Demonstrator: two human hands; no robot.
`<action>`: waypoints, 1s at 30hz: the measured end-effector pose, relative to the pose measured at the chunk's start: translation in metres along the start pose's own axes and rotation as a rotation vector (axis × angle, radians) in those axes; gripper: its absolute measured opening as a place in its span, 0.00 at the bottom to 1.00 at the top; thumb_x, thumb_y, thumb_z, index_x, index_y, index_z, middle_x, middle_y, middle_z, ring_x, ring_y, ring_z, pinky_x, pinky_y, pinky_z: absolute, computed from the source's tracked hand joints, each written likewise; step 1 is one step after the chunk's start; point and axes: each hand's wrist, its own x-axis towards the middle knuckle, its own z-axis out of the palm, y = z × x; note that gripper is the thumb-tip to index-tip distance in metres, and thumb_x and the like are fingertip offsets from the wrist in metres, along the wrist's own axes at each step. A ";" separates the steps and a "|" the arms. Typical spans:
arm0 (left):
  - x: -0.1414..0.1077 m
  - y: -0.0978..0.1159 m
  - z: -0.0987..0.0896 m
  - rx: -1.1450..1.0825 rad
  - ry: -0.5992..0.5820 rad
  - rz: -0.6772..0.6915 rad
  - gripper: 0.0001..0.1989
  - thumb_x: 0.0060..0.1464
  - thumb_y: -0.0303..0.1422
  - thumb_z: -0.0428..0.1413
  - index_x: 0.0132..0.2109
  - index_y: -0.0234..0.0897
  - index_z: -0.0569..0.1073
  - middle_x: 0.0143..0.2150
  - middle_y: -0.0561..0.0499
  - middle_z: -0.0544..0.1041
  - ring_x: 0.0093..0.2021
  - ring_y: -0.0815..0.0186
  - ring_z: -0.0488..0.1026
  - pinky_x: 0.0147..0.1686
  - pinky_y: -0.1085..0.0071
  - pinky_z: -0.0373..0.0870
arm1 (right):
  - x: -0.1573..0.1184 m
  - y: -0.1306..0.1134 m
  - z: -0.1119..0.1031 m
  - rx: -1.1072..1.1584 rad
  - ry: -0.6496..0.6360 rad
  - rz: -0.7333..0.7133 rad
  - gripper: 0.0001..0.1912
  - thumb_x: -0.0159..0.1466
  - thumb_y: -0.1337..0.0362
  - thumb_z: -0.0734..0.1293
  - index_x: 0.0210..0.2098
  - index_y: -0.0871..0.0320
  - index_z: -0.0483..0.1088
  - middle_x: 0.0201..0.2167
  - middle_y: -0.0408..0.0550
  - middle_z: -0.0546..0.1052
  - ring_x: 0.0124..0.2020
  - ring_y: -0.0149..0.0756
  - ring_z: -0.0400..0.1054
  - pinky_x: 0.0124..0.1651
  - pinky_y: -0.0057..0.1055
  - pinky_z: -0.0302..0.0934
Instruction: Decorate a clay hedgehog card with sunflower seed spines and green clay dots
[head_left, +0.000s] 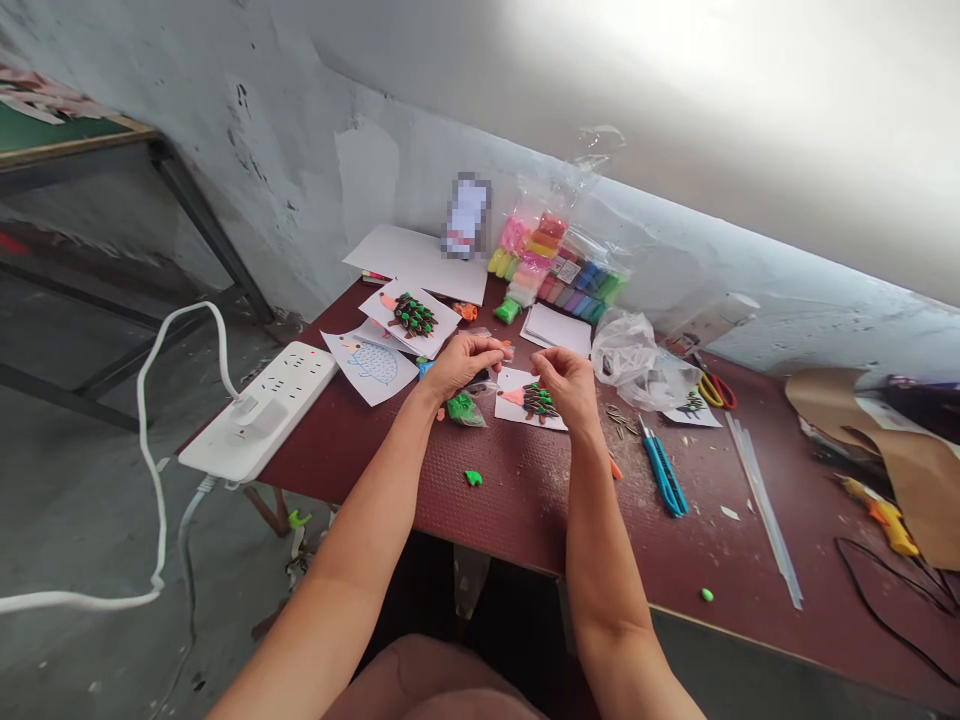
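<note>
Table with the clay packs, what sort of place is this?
Likely a small craft workroom: coloured modelling clay packs, clay hedgehog pictures on paper, and scissors on a worn maroon table.

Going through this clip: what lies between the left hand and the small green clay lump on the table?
In the head view, a clear plastic bag of green clay lies between the left hand and the green clay lump.

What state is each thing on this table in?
Left hand: raised, fingers pinched.
Right hand: raised, fingers curled.
Card: under the hands, clay spines on it.
Hedgehog drawing: no clay on it.
Clay packs: in clear bags.
Power strip: plugged into.
</note>
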 end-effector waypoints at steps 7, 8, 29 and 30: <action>0.000 -0.005 0.002 -0.013 -0.077 -0.036 0.14 0.55 0.43 0.67 0.33 0.34 0.80 0.21 0.55 0.73 0.26 0.69 0.69 0.36 0.71 0.68 | -0.016 0.005 -0.002 0.106 -0.078 0.204 0.22 0.54 0.43 0.74 0.29 0.55 0.74 0.18 0.39 0.72 0.12 0.33 0.64 0.11 0.28 0.51; 0.001 -0.006 0.003 -0.011 -0.078 -0.028 0.14 0.55 0.42 0.67 0.33 0.35 0.80 0.21 0.55 0.74 0.27 0.69 0.70 0.37 0.71 0.68 | -0.016 0.006 -0.002 0.123 -0.077 0.210 0.21 0.53 0.44 0.75 0.30 0.56 0.74 0.19 0.39 0.73 0.12 0.32 0.65 0.11 0.27 0.51; 0.000 -0.009 0.004 -0.038 -0.088 -0.056 0.20 0.49 0.47 0.72 0.29 0.33 0.78 0.24 0.53 0.76 0.28 0.70 0.70 0.36 0.70 0.67 | -0.020 0.001 0.003 0.172 -0.049 0.147 0.29 0.54 0.36 0.75 0.24 0.56 0.71 0.15 0.38 0.68 0.13 0.25 0.56 0.12 0.24 0.51; 0.000 -0.009 0.005 -0.034 -0.088 -0.053 0.20 0.49 0.46 0.72 0.29 0.33 0.78 0.24 0.53 0.76 0.28 0.70 0.70 0.36 0.70 0.67 | -0.019 0.002 0.003 0.179 -0.042 0.134 0.27 0.54 0.37 0.75 0.25 0.57 0.73 0.15 0.38 0.67 0.14 0.25 0.56 0.12 0.24 0.51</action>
